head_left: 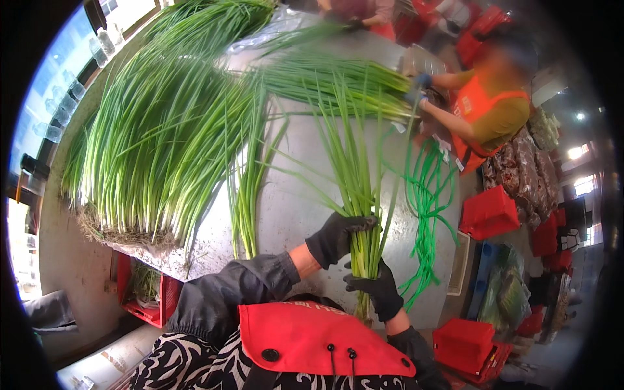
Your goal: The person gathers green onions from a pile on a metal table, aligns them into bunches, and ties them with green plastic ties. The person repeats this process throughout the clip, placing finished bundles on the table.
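A bunch of green onions [354, 172] stands upright in front of me, leaves fanning out toward the far side. My left hand [333, 240], in a black glove, is closed round its stalks. Lower down, near the root end, my right hand [382, 290] grips the same bunch, also black-gloved. A few loose green onions [244, 208] lie on the metal table [296, 188] to the left. Beyond them spreads a large heap of green onions [146, 140] with soil on its roots. Green plastic ties [426, 214] lie in strands to the right of my hands.
Across the table, a person in an orange apron [478, 114] holds green onions [351, 84] with blue gloves. Another person [364, 13] stands at the far edge. Red crates sit at the right [491, 213], lower right [463, 344] and below the table's left edge [156, 299].
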`<state>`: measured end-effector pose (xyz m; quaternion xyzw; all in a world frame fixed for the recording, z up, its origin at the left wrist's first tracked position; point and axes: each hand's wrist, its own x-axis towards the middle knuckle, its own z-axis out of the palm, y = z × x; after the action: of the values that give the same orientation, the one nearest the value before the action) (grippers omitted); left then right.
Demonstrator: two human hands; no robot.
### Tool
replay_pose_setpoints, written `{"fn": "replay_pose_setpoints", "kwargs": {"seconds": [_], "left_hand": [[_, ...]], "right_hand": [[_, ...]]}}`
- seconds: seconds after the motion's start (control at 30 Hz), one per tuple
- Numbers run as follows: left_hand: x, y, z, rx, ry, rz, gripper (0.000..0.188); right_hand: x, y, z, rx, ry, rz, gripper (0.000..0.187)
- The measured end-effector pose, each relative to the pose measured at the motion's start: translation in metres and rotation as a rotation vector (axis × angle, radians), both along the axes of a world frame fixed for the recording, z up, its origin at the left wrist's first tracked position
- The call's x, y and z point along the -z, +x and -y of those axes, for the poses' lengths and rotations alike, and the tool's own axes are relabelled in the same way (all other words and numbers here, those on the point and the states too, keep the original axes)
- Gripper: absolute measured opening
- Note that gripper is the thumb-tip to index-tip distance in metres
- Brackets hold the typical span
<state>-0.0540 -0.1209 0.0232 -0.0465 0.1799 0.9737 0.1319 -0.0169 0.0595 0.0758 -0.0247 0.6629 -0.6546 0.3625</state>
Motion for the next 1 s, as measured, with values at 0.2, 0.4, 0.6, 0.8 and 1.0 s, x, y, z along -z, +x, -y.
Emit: {"fn": "replay_pose_setpoints", "kwargs": {"seconds": [0.2, 0.4, 0.6, 0.8, 1.0], "left_hand": [[0.001, -0.035, 0.029, -0.107, -0.229, -0.052, 0.028], [-0.007, -0.081, 0.107, -0.259, -0.242, 0.008, 0.034], [0.06, -0.097, 0.135, -0.282, -0.396, -0.129, 0.041], [0.074, -0.089, 0.139, -0.29, -0.012, 0.076, 0.038], [0.037, -0.1, 0.158, -0.304, -0.166, -0.041, 0.036]], "right_hand": [[-0.005, -0.018, 0.007, -0.07, 0.124, 0.014, 0.031], [0.023, -0.022, -0.03, -0.207, 0.407, -0.124, 0.048], [0.066, -0.017, -0.051, -0.207, 0.474, 0.03, 0.048], [0.081, -0.024, -0.056, -0.207, 0.497, 0.093, 0.042], [0.081, -0.049, -0.056, -0.307, 0.675, -0.309, 0.046]]}}
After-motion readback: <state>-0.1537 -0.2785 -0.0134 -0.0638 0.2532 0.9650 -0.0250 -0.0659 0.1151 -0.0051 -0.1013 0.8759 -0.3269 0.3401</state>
